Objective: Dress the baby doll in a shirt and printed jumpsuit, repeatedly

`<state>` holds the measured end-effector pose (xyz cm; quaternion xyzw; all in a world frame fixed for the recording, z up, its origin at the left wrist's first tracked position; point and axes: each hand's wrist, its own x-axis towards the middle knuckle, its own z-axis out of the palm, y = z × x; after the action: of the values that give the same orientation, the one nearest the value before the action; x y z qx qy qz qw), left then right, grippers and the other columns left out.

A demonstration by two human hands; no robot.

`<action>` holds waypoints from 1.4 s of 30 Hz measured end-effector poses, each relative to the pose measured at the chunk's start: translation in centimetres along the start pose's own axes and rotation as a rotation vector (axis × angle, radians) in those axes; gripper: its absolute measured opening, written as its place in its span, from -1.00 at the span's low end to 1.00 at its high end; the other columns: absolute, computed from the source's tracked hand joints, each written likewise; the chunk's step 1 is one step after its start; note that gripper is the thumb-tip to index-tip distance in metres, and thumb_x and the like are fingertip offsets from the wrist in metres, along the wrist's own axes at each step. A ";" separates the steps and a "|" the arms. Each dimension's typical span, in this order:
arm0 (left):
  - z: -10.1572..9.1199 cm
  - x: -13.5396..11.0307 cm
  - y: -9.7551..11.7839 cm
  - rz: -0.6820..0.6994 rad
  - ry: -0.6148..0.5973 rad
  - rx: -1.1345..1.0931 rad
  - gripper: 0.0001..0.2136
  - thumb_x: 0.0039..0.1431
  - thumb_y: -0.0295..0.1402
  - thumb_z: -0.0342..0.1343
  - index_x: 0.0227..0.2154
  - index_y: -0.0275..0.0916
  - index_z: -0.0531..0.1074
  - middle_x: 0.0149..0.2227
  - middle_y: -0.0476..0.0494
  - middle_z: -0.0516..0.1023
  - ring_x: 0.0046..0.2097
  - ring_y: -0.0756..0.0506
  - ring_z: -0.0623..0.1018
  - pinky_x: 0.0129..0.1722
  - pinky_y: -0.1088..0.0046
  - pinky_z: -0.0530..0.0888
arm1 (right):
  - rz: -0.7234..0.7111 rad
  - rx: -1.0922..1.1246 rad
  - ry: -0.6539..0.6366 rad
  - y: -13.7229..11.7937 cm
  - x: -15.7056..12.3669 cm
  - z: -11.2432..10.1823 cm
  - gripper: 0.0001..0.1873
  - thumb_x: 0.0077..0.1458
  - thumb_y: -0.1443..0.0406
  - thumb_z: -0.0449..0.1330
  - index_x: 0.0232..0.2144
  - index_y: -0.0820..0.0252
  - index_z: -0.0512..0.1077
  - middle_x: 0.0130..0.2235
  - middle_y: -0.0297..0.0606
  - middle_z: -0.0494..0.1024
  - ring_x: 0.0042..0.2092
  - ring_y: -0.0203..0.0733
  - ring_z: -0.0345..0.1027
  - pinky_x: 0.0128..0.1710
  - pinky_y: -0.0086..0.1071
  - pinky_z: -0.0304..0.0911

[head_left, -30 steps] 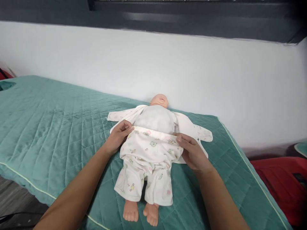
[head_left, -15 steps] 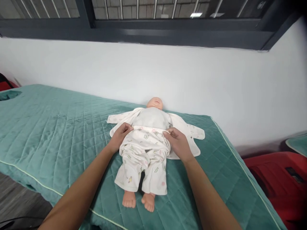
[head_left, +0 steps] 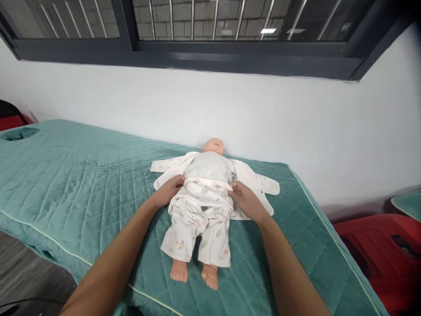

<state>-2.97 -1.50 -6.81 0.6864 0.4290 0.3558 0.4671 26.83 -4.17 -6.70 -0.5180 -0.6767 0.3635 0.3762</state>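
Note:
A baby doll [head_left: 213, 146] lies on its back on a green quilted bed [head_left: 82, 184], head toward the white wall. It wears white printed trousers [head_left: 200, 219] and lies on an open white printed jacket [head_left: 259, 182] spread under it. Its grey cloth torso is bare. My left hand [head_left: 171, 191] pinches the trousers' waistband at the doll's left side as I see it. My right hand [head_left: 245, 199] pinches the waistband on the other side. Both hands are closed on the fabric. The doll's bare feet [head_left: 194, 273] stick out of the trouser legs.
The white wall [head_left: 296, 131] runs right behind the doll's head, under a dark-framed barred window [head_left: 210, 39]. A red object [head_left: 378, 250] stands past the bed's right edge. The bed has a face hole [head_left: 19, 133] at far left. Dark floor shows at lower left.
Both hands have drawn the trousers' waistband up the doll's body and in toward its sides. The view has tilted up, showing more of the window.

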 end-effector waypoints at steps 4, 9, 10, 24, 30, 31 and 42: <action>-0.8 1.6 1.5 -0.083 -0.120 0.102 -0.86 -0.19 -0.34 0.20 -0.49 -0.23 0.42 -0.47 -0.10 0.54 -0.34 -0.15 0.49 -0.38 0.41 0.41 | 0.070 -0.094 0.033 0.0 0.0 0.1 -0.86 0.07 0.18 0.12 -0.34 0.09 0.30 -0.41 -0.40 0.41 -0.34 -0.22 0.27 -0.30 -0.35 0.17; -1.1 3.9 1.7 -0.274 -0.191 0.171 -0.90 -0.31 -0.49 0.11 -0.59 -0.25 0.42 -0.62 -0.10 0.49 -0.55 -0.10 0.46 -0.55 0.44 0.36 | 0.185 -0.296 0.133 -0.9 0.2 0.5 -0.90 0.03 0.20 0.10 -0.39 0.07 0.28 -0.43 -0.38 0.43 -0.36 -0.19 0.27 -0.30 -0.31 0.15; -1.1 4.1 1.6 -0.286 -0.199 0.172 -0.89 -0.31 -0.49 0.08 -0.58 -0.26 0.43 -0.64 -0.09 0.47 -0.58 -0.10 0.45 -0.57 0.44 0.36 | 0.197 -0.313 0.146 -1.1 0.3 0.5 -0.90 0.02 0.21 0.11 -0.39 0.07 0.29 -0.41 -0.37 0.44 -0.35 -0.18 0.28 -0.29 -0.31 0.15; -1.7 3.9 1.8 -0.268 -0.344 0.025 -0.85 -0.16 -0.42 0.10 -0.46 -0.31 0.47 -0.45 -0.09 0.57 -0.37 -0.09 0.55 -0.42 0.50 0.47 | 0.193 -0.169 0.049 0.5 1.1 0.0 -0.83 0.05 0.20 0.17 -0.28 0.08 0.34 -0.37 -0.34 0.50 -0.29 -0.16 0.37 -0.25 -0.30 0.27; -1.3 3.4 1.6 -0.121 -0.380 -0.299 -0.74 -0.16 -0.50 0.16 -0.31 -0.27 0.54 -0.35 -0.06 0.62 -0.16 -0.14 0.58 -0.12 0.38 0.49 | 0.096 0.190 -0.053 -0.1 0.7 0.1 -0.85 0.16 0.17 0.16 -0.26 0.08 0.31 -0.30 -0.35 0.48 -0.27 -0.20 0.35 -0.28 -0.34 0.27; -1.2 3.4 1.4 -0.123 -0.377 -0.338 -0.73 -0.15 -0.51 0.17 -0.29 -0.27 0.53 -0.34 -0.07 0.62 -0.17 -0.14 0.58 -0.12 0.38 0.49 | 0.087 0.255 -0.067 -0.2 0.6 0.1 -0.84 0.16 0.17 0.17 -0.25 0.08 0.31 -0.28 -0.34 0.49 -0.26 -0.20 0.35 -0.27 -0.35 0.27; -1.0 3.0 0.8 -0.138 -0.341 -0.410 -0.59 -0.09 -0.47 0.23 -0.08 -0.31 0.47 -0.14 -0.21 0.61 -0.13 -0.18 0.57 -0.12 0.30 0.50 | 0.090 0.482 -0.133 -1.0 -0.1 0.1 -0.71 0.02 0.20 0.34 -0.21 0.05 0.39 -0.13 -0.25 0.56 -0.08 -0.09 0.42 -0.12 -0.23 0.32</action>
<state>-2.51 1.44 -5.53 0.5968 0.3087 0.2819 0.6849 26.30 -4.43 -5.87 -0.4178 -0.5703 0.5640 0.4268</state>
